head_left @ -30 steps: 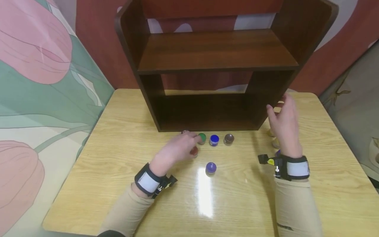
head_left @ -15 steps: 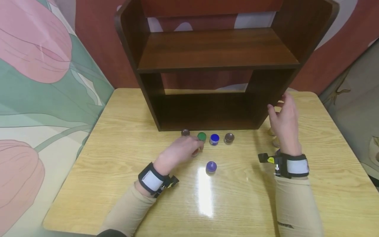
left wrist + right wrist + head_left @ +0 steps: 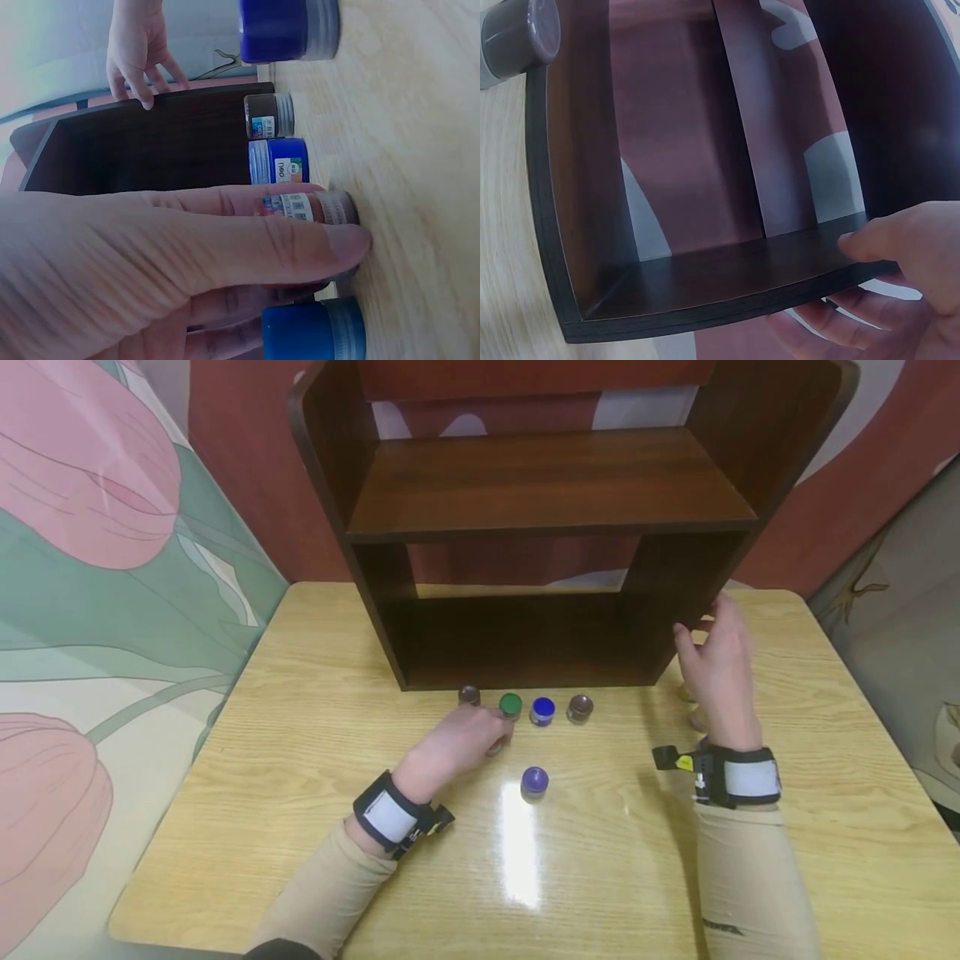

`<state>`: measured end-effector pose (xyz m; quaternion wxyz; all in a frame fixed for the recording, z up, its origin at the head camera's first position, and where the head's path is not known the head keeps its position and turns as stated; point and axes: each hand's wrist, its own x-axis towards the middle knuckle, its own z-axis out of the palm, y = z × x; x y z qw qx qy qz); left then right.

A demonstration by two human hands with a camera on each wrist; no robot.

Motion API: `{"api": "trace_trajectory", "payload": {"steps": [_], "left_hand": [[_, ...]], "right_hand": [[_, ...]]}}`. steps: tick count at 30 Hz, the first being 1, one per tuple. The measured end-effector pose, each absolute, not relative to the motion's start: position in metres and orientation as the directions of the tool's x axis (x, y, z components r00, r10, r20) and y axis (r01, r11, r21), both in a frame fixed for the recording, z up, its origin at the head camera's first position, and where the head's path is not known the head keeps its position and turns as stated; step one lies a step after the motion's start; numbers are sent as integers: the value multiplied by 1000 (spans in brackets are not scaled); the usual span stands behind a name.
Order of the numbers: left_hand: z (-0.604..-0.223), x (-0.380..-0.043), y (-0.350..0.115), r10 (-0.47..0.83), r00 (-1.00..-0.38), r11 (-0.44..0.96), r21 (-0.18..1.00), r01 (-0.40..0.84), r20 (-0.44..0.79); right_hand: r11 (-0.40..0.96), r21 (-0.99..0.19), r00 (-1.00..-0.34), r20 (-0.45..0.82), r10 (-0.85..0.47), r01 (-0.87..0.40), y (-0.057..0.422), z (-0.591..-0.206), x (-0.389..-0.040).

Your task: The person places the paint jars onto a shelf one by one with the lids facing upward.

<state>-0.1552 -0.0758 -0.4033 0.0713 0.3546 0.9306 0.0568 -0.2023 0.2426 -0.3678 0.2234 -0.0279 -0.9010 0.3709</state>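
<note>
Wall covering (image 3: 75, 618), patterned in pink, green and red: standing behind and to the left of everything else.
Table (image 3: 315, 893), pale wood grain: bearing all the pieces below and reflecting a bright streak of light near its front.
Shelf unit (image 3: 547, 477), dark brown, two tiers: standing upright toward the back of the table.
Right hand (image 3: 720, 672): gripping the unit's right side panel, its thumb lying on the inner face and its fingers passing outside.
Left hand (image 3: 457, 743): pinching one jar between thumb and fingers, before the unit's lower front edge.
Wrist straps (image 3: 390, 817), black with pale patches, one per arm: carrying small cameras.
Red-brown jar (image 3: 322, 206): sitting in the left hand's pinch, its ribbed end facing the tabletop; whether it is touching the wood, one cannot tell.
Teal jar (image 3: 300, 330): standing just beside it.
Dark brown jar (image 3: 468, 695), green jar (image 3: 510, 706), blue jar (image 3: 543, 712), brown jar (image 3: 580, 708): standing in a row, left to right, along the unit's front.
Purple jar (image 3: 535, 782): standing nearer the person, apart from that row.
Further jars (image 3: 699, 720): standing near the right wrist, partly hidden.
</note>
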Motion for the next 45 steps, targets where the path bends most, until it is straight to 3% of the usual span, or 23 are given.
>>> {"api": "trace_trajectory", "payload": {"steps": [18,30,45], "left_hand": [[-405,-158,-76,656,-750,754,105,648,-85],[-406,-162,-80,656,-753,741,234,630,-52],[-401,-163,-83,669,-743,727,237,645,-28]], "right_hand": [[727,-677,-903,375,210,-112,245,-374,-206],[714,-690,-903,374,212,-119,245,-373,-206],[691,-712,-913,355,203,-124,247,-374,-207]]}}
